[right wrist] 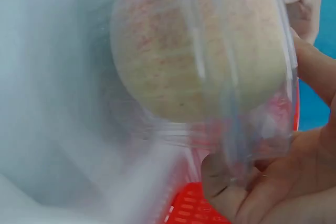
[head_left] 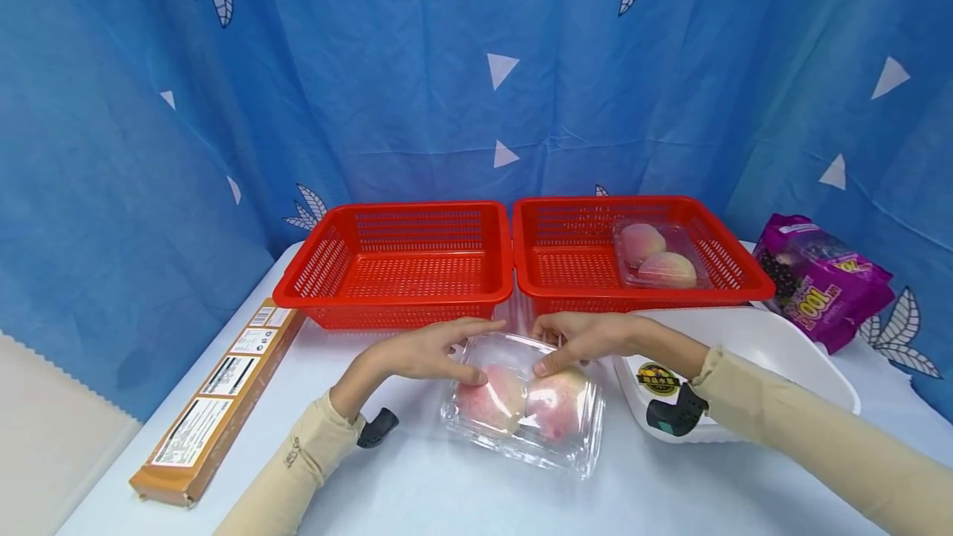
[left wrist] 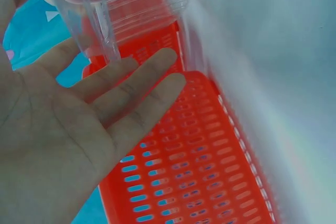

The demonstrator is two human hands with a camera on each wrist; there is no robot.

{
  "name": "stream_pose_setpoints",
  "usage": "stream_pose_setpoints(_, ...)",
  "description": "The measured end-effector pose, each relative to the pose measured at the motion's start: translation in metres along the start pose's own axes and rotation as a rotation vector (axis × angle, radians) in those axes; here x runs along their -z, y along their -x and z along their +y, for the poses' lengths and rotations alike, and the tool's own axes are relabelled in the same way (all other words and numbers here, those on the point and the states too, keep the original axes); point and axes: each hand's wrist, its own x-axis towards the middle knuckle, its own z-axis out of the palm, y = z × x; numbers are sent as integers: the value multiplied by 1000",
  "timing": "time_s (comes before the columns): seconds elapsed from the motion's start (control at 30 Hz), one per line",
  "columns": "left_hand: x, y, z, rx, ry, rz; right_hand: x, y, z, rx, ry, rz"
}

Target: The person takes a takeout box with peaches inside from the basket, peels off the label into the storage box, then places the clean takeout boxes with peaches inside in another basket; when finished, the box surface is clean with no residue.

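Note:
A clear plastic clamshell box (head_left: 524, 404) with two pink-yellow peaches inside is tilted above the white table in front of me. My right hand (head_left: 584, 340) grips its far right edge, the thumb on the lid and the fingers curled behind the rim. From the left, my left hand (head_left: 424, 351) touches the lid with its thumb. In the left wrist view the fingers of the left hand (left wrist: 105, 98) are spread and nearly straight beside the box wall (left wrist: 105, 19). A peach (right wrist: 194, 45) shows close up through the plastic in the right wrist view.
Behind stand two red baskets. The left basket (head_left: 417, 271) holds nothing visible; the right basket (head_left: 569, 267) has another box of peaches (head_left: 663, 255). A white tray (head_left: 782, 354) and a purple grape bag (head_left: 826, 288) are at right, a long brown carton (head_left: 223, 404) at left.

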Motion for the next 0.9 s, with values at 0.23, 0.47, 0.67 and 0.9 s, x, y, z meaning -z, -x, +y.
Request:
stream_pose_setpoints(0.23,1,2,2,-28,-7,-17,-6,6,2,-19,-102,-25)
stream_pose_setpoints(0.47,2,2,5,-17,-5,-39,-13,12,5,-11,-172,-28)
stream_pose_setpoints(0.67,3,2,7,-39,7,-42,-19,19,6,40,-218,-37)
stream_pose_setpoints(0.9,4,2,9,-96,48,-38,-27,28,2,38,-244,43)
